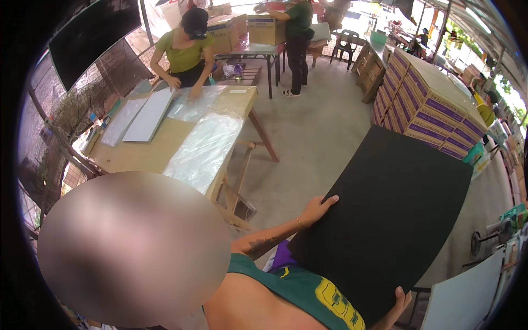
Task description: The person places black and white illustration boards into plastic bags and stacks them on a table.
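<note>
A large black board (393, 214), flat and rectangular, is held out in front of me to the right. My left hand (321, 210) grips its left edge, thumb lying on the upper face and fingers out of sight beneath. Lower down, my right hand (399, 305) is closed on the near right edge, with its thumb showing and part of its fingers in view. A thin bracelet circles my left wrist. My left upper arm is hidden behind a blurred oval in the lower left.
Left ahead stands a wooden table (104, 159) with clear plastic sheets (203, 151) and grey-white boards (149, 115); a person (184, 49) works behind it. Another person (298, 44) handles a carton (266, 29) farther back. Stacked cartons (423, 104) rise beyond my board; a white panel (465, 294) leans lower right.
</note>
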Demonstrator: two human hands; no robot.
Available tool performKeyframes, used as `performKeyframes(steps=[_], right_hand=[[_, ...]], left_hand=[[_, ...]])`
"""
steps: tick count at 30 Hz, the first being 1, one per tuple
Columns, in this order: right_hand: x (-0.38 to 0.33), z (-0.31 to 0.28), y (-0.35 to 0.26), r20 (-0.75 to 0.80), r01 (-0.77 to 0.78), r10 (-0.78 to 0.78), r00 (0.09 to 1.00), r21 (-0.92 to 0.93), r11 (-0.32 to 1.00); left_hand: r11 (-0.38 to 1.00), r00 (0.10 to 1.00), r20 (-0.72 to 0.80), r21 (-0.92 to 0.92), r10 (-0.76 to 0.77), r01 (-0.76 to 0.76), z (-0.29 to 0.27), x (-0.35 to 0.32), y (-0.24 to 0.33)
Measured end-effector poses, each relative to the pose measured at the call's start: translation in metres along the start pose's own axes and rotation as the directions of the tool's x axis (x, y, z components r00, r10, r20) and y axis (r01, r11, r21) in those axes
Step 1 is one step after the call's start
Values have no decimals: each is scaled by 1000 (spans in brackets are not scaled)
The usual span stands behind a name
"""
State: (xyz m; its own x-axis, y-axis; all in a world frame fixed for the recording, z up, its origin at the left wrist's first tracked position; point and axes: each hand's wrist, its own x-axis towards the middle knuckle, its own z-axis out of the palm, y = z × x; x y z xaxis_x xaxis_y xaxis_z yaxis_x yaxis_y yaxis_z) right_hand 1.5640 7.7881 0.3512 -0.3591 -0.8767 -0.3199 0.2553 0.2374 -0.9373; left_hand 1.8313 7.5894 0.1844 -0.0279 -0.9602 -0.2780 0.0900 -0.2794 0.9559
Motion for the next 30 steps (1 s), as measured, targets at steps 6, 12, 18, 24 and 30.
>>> performKeyframes(steps=[6, 12, 18, 24, 30], right_hand=[[85, -56, 31, -163, 92, -74, 984, 103, 990], [162, -108, -28, 158, 185, -182, 971, -4, 983], [230, -183, -78, 218, 199, -168, 961, -130, 971], [294, -257, -115, 224, 308, -258, 940, -226, 924], [372, -320, -129, 111, 360, -344, 932, -207, 909]], left_hand=[[998, 996, -82, 49, -43, 47, 41, 63, -39], [1000, 995, -98, 4, -1, 1, 102, 102, -23], [966, 999, 20, -259, 36, -30, 216, 120, 17], [932, 983, 158, -360, 98, -35, 319, 175, 23], [946, 954, 295, -322, 52, 48, 426, 256, 33]])
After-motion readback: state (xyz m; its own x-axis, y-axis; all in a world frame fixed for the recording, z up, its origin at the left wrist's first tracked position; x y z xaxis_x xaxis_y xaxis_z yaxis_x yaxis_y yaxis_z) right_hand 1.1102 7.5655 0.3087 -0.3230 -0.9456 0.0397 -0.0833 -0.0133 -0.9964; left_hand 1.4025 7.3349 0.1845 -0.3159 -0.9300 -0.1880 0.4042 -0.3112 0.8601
